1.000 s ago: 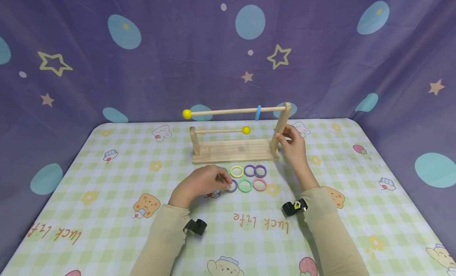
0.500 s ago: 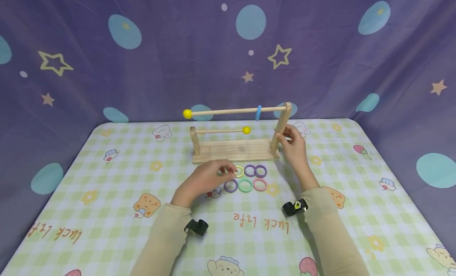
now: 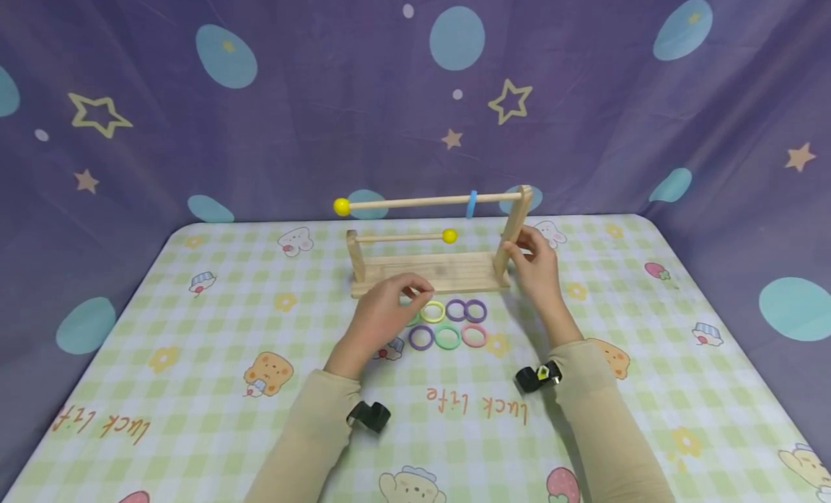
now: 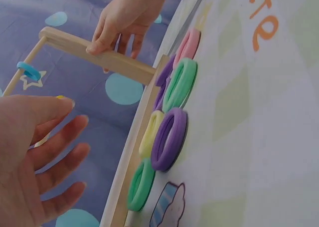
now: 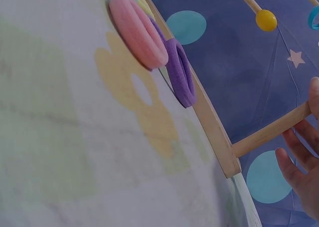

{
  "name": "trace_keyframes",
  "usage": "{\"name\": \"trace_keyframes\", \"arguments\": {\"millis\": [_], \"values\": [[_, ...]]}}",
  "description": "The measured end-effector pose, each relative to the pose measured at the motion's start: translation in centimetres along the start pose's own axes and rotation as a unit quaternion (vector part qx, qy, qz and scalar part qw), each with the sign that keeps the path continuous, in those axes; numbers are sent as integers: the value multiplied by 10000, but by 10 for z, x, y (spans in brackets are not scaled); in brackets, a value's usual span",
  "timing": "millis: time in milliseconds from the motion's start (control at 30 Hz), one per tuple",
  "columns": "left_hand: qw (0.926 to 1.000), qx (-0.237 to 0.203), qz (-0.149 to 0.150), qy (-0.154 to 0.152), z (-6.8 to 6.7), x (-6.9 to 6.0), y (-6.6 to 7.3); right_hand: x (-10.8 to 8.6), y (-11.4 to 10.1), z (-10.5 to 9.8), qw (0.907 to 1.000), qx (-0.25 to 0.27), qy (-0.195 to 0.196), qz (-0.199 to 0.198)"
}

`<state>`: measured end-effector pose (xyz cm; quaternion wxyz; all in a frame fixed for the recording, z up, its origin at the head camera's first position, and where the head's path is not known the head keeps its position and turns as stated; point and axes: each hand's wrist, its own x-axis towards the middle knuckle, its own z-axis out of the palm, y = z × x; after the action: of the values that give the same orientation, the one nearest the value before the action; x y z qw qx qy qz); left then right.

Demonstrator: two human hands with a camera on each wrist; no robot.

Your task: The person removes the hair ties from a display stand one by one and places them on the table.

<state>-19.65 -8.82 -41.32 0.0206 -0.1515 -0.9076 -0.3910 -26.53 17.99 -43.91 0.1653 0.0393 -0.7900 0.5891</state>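
Note:
A wooden stand [image 3: 428, 273] has a short and a tall upright, each bearing a rod tipped with a yellow ball. My right hand [image 3: 536, 266] grips the tall upright [image 4: 99, 55], thumb on one side and fingers on the other. One blue hair tie [image 3: 471, 204] hangs on the upper rod. My left hand [image 3: 391, 309] hovers over the stand's front edge with nothing in it; its fingers [image 4: 62, 179] are loosely extended in the left wrist view. In front of the stand lie several hair ties: pink [image 3: 475, 335], green [image 3: 448, 337], yellow [image 3: 433, 312] and purple [image 3: 420, 338]. Another green one is partly hidden by the left hand.
A checked tablecloth [image 3: 195, 359] with cartoon prints covers the table. Behind it hangs a purple curtain [image 3: 311, 113] with stars and blue ovals. The long rod [image 3: 402, 203] juts left above the short one [image 3: 399, 237].
My left hand has moved up and away from the lower purple hair tie, toward the stand's base. The right hand keeps its grip on the upright, and the hair ties lie where they were.

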Motion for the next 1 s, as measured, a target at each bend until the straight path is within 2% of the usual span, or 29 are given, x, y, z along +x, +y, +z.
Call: {"name": "trace_keyframes", "arguments": {"millis": [133,267,567,867,1000], "values": [[9991,-171,-212,340,4,3,1,-6,-19,-1,10000,-17,-60,18],[9962,-312,-280,765,8,8,2,-12,-37,-2,9999,-57,-99,-11],[9879,-648,-112,1403,17,28,10,-11,-35,-3,9998,93,-92,178],[9763,-920,200,1948,21,49,16,-12,-37,-3,9999,-14,-122,35],[9729,-970,224,2086,22,56,18,-4,-12,-1,10000,12,-77,-51]]}}
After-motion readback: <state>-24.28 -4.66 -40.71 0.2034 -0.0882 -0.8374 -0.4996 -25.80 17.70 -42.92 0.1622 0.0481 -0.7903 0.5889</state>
